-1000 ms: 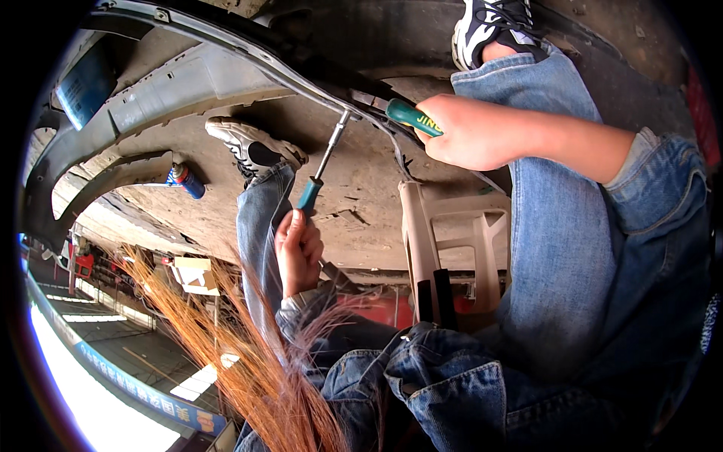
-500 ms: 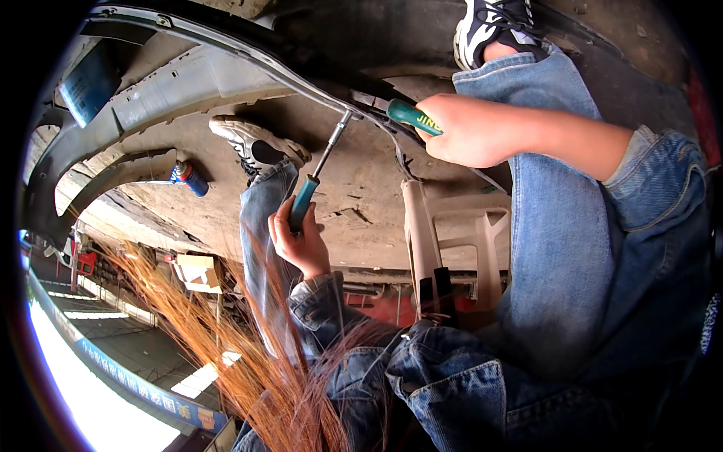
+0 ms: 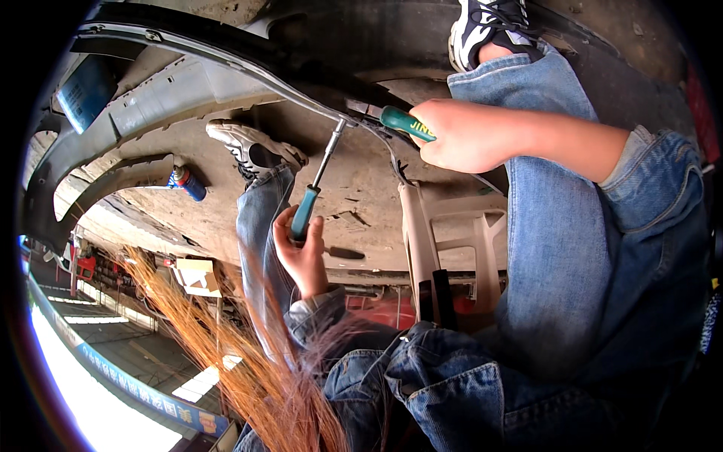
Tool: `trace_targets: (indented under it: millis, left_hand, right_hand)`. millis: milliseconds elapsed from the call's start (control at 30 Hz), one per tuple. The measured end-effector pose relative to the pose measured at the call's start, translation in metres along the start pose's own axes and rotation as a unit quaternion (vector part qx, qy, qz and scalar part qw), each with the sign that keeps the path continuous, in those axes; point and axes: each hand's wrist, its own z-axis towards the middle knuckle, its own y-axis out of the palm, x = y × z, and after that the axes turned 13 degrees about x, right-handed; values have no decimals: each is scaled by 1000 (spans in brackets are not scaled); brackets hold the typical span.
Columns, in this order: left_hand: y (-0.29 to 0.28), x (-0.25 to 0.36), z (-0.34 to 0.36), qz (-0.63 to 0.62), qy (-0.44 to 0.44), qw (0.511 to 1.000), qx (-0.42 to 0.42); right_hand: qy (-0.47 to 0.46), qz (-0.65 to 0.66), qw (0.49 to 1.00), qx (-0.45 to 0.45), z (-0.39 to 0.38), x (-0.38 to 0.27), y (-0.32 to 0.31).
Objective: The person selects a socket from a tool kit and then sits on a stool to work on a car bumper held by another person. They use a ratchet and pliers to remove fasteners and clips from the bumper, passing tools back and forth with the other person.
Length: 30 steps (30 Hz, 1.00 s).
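My left hand (image 3: 303,264) is closed round the teal handle of a nut driver (image 3: 307,207). Its long metal shaft points up and away, and the socket tip meets the edge of a large car bumper (image 3: 162,90). Just right of that tip, pliers (image 3: 403,123) with green grips are held in my closed right hand (image 3: 459,137). Their jaws lie against the dark part of the same edge, and shadow hides what they bite on. A dark oblong piece (image 3: 346,253) shows beside my left fingers; I cannot tell whether it is held.
A beige plastic stool (image 3: 413,237) stands between my legs. On the left are a spray can (image 3: 188,183), a blue container (image 3: 86,94) behind the bumper and an open cardboard box (image 3: 198,277). My shoes (image 3: 252,147) rest on the worn floor. Long hair hangs at lower left.
My left fingers have shifted on the nut driver's handle, and the dark oblong piece now shows beside them. My right hand and the pliers have moved slightly left and down.
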Motion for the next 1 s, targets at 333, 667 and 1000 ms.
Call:
trace_targets:
  millis: [333, 667, 1000]
  left_hand:
    - [-12, 6, 9, -101, -159, 978, -95]
    - [-17, 1, 12, -182, -276, 935, -128]
    - [-10, 18, 5, -7, -95, 995, -31]
  right_hand:
    - [26, 45, 999, -9, -1, -3, -1]
    - [-9, -8, 1000, -20, 3, 2, 4]
    - [2, 2, 1000, -16, -1, -5, -2]
